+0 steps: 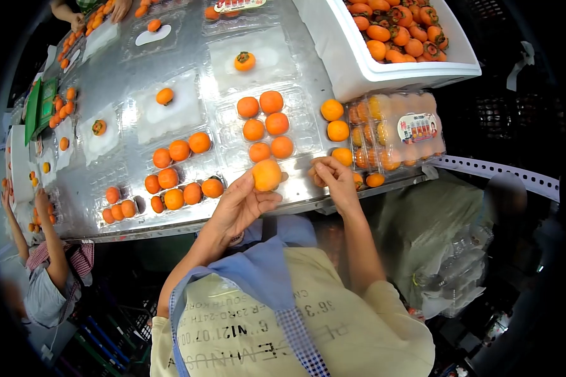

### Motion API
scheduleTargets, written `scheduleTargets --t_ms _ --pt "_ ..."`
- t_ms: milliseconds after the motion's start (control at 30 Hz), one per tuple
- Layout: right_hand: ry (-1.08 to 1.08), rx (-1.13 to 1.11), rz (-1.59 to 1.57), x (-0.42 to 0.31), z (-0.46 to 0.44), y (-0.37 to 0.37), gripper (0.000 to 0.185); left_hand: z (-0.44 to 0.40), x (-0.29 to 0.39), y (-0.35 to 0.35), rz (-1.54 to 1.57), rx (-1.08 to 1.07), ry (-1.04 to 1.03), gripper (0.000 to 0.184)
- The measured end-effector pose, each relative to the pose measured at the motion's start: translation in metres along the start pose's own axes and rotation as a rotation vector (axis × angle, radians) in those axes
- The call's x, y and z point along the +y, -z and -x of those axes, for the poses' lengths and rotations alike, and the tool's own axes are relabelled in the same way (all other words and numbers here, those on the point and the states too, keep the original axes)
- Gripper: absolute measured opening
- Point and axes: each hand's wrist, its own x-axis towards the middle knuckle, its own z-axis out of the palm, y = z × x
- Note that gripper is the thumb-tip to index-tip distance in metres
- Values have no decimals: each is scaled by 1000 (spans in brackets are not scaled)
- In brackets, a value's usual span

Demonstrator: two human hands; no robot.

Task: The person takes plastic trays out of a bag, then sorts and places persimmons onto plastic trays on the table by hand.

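My left hand (244, 202) holds a persimmon (266, 175) at the table's front edge, its fingers curled beneath the fruit. To the right, apart from that fruit, my right hand (337, 183) is closed in a pinch; whatever is between the fingertips is too small to make out. Just beyond both hands lies an open clear plastic tray (228, 143) with several persimmons in its cups. A loose persimmon (341, 156) rests just behind my right hand, with two more farther back.
A white foam box (333, 56) full of persimmons stands at the back right. Below it are closed clear packs (415, 129) with a label. Another partly filled tray (183, 166) lies left. Co-workers' hands (42, 202) show at the far left and top left (121, 9).
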Motion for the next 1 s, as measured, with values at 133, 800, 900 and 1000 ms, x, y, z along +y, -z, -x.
scheduleTargets --t_ms 133,800,900,1000 --pt "1 -48 47 2 0 -2 22 -1 0 -2 53 91 -3 52" --pt "332 437 1173 6 1 31 38 1 -4 13 67 109 82 30" --pt "260 350 1303 0 0 31 45 1 -5 17 51 99 124 28" --pt "335 346 1341 3 -10 34 46 1 -4 17 17 143 167 22"
